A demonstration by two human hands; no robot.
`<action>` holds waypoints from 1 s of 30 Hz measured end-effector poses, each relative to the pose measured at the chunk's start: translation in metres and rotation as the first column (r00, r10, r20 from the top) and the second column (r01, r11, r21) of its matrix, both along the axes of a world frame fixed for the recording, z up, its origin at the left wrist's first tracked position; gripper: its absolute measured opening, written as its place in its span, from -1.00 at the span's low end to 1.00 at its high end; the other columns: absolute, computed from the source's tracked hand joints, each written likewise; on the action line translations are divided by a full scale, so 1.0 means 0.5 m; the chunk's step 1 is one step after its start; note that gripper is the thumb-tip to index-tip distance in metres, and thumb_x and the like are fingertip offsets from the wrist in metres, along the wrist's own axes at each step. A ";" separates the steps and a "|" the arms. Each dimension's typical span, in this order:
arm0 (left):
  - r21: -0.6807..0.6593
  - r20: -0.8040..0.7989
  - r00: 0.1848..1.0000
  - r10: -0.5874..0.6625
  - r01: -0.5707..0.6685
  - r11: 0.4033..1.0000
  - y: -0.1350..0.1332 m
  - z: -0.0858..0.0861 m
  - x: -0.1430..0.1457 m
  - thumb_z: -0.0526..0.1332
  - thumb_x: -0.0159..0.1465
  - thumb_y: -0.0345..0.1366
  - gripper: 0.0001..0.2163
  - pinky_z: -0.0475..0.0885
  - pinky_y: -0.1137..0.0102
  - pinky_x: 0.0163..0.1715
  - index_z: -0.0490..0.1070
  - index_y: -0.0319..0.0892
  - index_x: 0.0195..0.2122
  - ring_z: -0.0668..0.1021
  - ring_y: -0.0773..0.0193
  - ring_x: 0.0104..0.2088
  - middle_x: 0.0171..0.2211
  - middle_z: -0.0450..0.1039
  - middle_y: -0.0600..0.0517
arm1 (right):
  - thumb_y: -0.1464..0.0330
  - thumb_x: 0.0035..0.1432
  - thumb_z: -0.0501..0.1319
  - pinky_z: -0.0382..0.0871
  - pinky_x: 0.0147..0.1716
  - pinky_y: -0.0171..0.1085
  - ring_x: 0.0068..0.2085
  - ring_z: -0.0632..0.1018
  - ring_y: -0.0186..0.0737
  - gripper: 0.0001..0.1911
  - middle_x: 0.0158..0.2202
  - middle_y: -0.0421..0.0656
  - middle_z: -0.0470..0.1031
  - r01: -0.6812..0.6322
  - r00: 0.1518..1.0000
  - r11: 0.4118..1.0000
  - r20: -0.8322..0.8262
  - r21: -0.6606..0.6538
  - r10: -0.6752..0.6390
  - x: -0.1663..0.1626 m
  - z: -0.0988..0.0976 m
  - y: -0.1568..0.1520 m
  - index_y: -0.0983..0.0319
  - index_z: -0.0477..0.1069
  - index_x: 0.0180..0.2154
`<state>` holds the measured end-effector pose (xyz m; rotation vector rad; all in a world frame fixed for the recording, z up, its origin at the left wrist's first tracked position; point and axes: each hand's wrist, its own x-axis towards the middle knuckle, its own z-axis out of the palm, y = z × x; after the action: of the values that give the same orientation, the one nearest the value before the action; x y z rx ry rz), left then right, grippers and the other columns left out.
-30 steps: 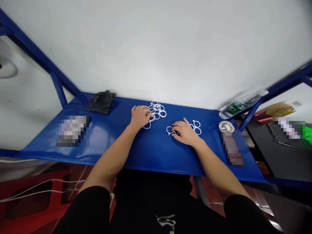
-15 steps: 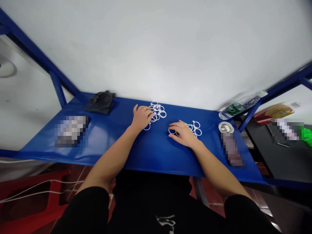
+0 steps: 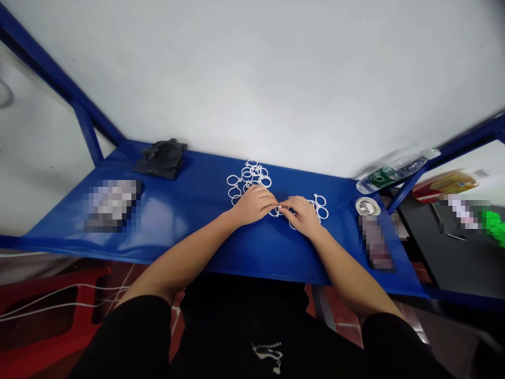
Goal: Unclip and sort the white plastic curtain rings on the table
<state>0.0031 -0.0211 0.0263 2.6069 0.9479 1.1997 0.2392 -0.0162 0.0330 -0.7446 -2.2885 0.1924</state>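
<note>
My left hand [image 3: 255, 204] and my right hand [image 3: 303, 215] meet above the blue tabletop, fingertips almost touching. Between them they pinch a thin white ring [image 3: 273, 213] at its small knob; it resembles a curtain ring. Beyond my left hand lies a loose heap of similar white rings [image 3: 257, 171], several overlapping, with small knobs on their rims. A second, smaller group of white rings [image 3: 322, 212] is beside and partly under my right hand. The fingers hide the exact grip on the knob.
A crumpled black plastic bag [image 3: 163, 159] and a blurred-out item [image 3: 113, 205] lie on the left of the blue table [image 3: 177, 231]. At the right are a tape roll [image 3: 367, 206], a blurred dark object [image 3: 374, 242] and a leaning water bottle [image 3: 394, 172]. A white wall [image 3: 252, 95] stands behind.
My left hand has moved right and nearer to me, from the heap to my right hand. Fingers of both have closed on a ring. More rings at the heap's left now show.
</note>
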 end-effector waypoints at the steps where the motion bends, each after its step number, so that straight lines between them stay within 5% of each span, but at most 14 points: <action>1: 0.015 0.018 1.000 0.006 -0.006 1.000 0.000 -0.001 -0.001 0.21 0.49 -0.23 -0.81 0.43 0.20 0.00 0.62 -0.07 -0.17 0.61 0.21 -0.11 -0.16 0.66 0.02 | 0.24 0.42 0.28 0.56 -0.03 -0.04 -0.20 0.68 -0.10 -0.86 -0.25 -0.14 0.71 0.000 1.000 1.000 -0.007 -0.005 0.000 -0.001 0.000 -0.001 0.12 0.59 -0.12; 11: 0.107 0.142 0.989 -0.045 0.029 0.994 -0.005 0.009 0.003 0.30 0.39 -0.29 -0.90 0.51 0.20 -0.06 0.61 -0.06 -0.27 0.63 0.21 -0.15 -0.23 0.66 0.04 | 0.24 0.41 0.30 0.58 -0.14 -0.09 -0.24 0.70 -0.13 -0.86 -0.28 -0.15 0.71 0.002 0.998 1.000 -0.069 0.019 -0.001 -0.002 -0.006 -0.003 0.12 0.61 -0.16; 23: 0.010 0.147 0.988 -0.047 0.046 0.999 -0.002 0.008 0.009 0.25 0.44 -0.25 -0.84 0.51 0.20 -0.06 0.61 -0.06 -0.26 0.62 0.21 -0.16 -0.24 0.65 0.01 | 0.28 0.40 0.31 0.57 -0.27 -0.17 -0.33 0.69 -0.17 -0.88 -0.32 -0.16 0.71 0.048 0.993 0.998 -0.110 0.035 -0.043 -0.012 0.002 -0.011 0.12 0.61 -0.20; 26: 0.018 0.063 0.997 0.043 -0.044 0.999 0.008 0.012 -0.011 0.26 0.42 -0.23 -0.85 0.47 0.14 0.01 0.62 -0.05 -0.24 0.61 0.16 -0.09 -0.17 0.66 0.01 | 0.27 0.39 0.31 0.56 -0.31 -0.17 -0.35 0.67 -0.17 -0.88 -0.33 -0.14 0.70 0.101 0.989 0.994 -0.113 0.045 -0.096 -0.012 0.002 -0.007 0.12 0.62 -0.20; 30: -0.038 0.034 0.942 0.333 -0.332 0.943 0.039 -0.001 -0.057 0.32 0.37 -0.20 -0.89 0.40 0.05 0.10 0.64 -0.05 -0.23 0.58 0.07 0.01 -0.07 0.64 -0.02 | 0.28 0.38 0.30 0.53 -0.31 -0.17 -0.35 0.65 -0.17 -0.88 -0.34 -0.13 0.70 0.089 0.995 0.992 -0.047 0.091 -0.085 0.004 -0.001 0.009 0.14 0.62 -0.20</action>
<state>-0.0255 -0.0016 0.0260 2.4526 1.4308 1.2870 0.2413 -0.0117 0.0327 -0.7822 -2.2032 0.0606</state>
